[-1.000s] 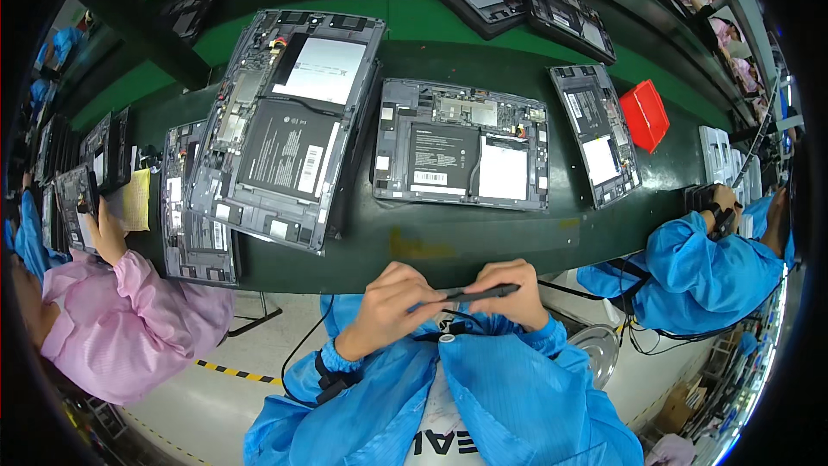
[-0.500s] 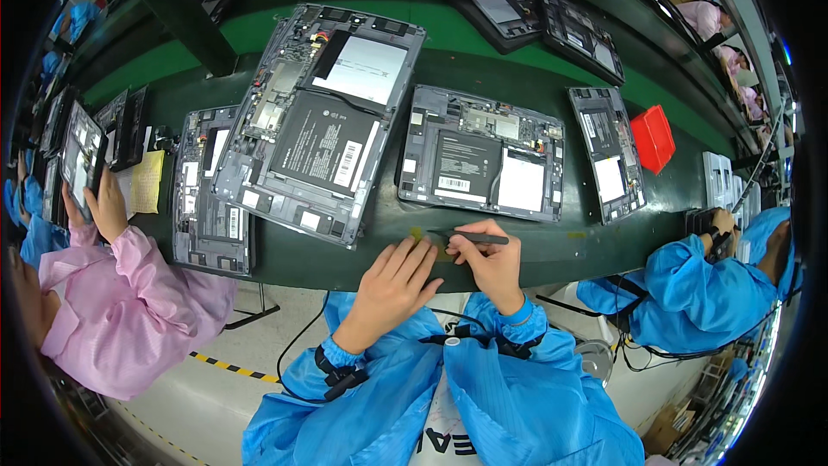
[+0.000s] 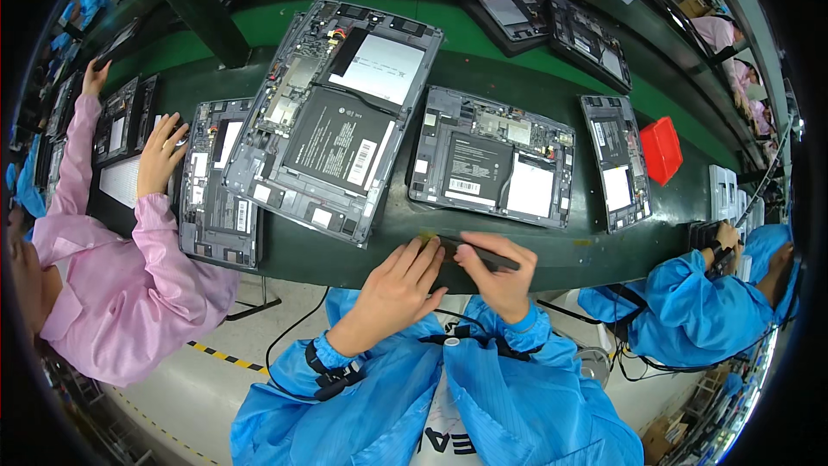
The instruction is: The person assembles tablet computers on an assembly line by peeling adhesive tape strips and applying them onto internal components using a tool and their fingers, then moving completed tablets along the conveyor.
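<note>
My left hand (image 3: 398, 283) lies on the green tabletop near its front edge, its fingers stretched out and close together. By its fingertips is a small yellowish patch (image 3: 428, 236), too small to identify. My right hand (image 3: 503, 280) grips a slim black tool (image 3: 498, 261) that looks like tweezers, with its front end towards the left fingertips. Beyond my hands lie a large opened tablet (image 3: 335, 121) with its battery and circuit board bare, slanting on the left, and another opened tablet (image 3: 492, 158) on the right.
An opened tablet (image 3: 220, 181) lies farther left, partly under the large one. To the right are a narrow-looking opened tablet (image 3: 616, 162) and a red bin (image 3: 661, 151). More opened units (image 3: 588, 39) are at the back. Co-workers sit on both sides, one in pink (image 3: 147, 293).
The black tool has tilted and my right hand has shifted slightly right and down. My left hand stays nearly in place. The pink-sleeved co-worker has put down a device and reaches away.
</note>
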`<act>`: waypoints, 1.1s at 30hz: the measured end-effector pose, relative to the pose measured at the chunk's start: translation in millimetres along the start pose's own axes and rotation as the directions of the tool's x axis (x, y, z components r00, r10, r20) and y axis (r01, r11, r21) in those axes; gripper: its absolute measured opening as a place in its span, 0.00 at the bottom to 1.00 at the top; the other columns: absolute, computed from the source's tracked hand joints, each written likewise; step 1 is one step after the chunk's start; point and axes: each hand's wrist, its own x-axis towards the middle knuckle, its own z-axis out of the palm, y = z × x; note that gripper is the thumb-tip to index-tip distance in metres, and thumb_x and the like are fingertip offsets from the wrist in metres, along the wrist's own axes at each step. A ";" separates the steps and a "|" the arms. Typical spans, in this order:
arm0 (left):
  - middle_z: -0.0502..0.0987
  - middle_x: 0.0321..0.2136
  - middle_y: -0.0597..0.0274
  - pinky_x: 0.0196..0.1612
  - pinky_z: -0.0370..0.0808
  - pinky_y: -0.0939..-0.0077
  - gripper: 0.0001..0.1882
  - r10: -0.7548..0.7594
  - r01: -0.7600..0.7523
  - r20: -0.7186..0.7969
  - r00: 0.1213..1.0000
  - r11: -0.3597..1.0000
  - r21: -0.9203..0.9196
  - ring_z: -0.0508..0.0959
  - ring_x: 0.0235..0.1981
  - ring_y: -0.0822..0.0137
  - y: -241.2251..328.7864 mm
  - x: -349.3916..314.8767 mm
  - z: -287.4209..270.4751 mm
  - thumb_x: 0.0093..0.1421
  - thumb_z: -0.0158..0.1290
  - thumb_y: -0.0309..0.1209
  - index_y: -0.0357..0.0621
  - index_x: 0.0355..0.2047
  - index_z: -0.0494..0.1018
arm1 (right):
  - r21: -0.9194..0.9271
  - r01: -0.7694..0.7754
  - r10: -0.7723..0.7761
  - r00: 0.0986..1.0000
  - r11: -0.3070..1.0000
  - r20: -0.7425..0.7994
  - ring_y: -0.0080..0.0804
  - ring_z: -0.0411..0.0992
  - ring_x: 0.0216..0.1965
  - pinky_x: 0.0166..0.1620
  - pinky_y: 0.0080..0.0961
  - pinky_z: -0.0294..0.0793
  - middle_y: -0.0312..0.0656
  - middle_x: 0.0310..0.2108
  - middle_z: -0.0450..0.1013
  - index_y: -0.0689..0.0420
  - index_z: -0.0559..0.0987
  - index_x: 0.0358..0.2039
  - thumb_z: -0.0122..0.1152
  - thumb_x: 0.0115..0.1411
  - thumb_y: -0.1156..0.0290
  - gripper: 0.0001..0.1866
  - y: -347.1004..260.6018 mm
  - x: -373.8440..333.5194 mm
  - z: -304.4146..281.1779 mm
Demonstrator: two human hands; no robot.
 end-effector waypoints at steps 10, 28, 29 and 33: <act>0.76 0.48 0.67 0.47 0.70 0.68 0.26 0.335 -0.301 -0.122 0.934 0.924 0.235 0.73 0.41 0.65 -4.4 72.2 -18.5 0.59 0.65 0.41 0.48 0.57 0.80 | 0.171 -0.051 0.095 0.960 0.984 -0.263 0.34 0.83 0.38 0.45 0.27 0.84 0.48 0.38 0.84 0.68 0.87 0.41 0.76 0.56 0.83 0.12 24.3 34.9 -145.2; 0.75 0.54 0.63 0.52 0.69 0.62 0.30 0.232 -0.236 0.078 0.970 0.970 0.050 0.72 0.50 0.59 -13.5 174.7 9.6 0.59 0.64 0.48 0.52 0.59 0.80 | -0.200 0.119 -0.116 0.993 0.972 0.026 0.28 0.83 0.43 0.69 0.42 0.58 0.35 0.37 0.87 0.53 0.91 0.35 0.80 0.52 0.70 0.09 63.1 100.2 -160.9; 0.75 0.56 0.64 0.52 0.69 0.62 0.30 0.238 -0.242 0.073 0.969 0.969 0.053 0.73 0.50 0.60 -14.7 175.8 8.7 0.58 0.64 0.48 0.50 0.58 0.80 | -0.200 0.118 -0.116 0.993 0.973 0.022 0.28 0.83 0.43 0.69 0.42 0.58 0.35 0.37 0.87 0.53 0.91 0.35 0.80 0.52 0.70 0.09 62.6 101.4 -160.2; 0.77 0.57 0.63 0.52 0.69 0.63 0.30 0.261 -0.264 0.069 0.963 0.964 0.038 0.74 0.50 0.62 -15.5 183.2 5.3 0.58 0.64 0.49 0.46 0.57 0.80 | -0.207 0.102 -0.102 0.995 0.973 0.013 0.29 0.83 0.42 0.68 0.43 0.60 0.36 0.36 0.87 0.53 0.91 0.35 0.80 0.53 0.70 0.08 65.0 104.0 -157.7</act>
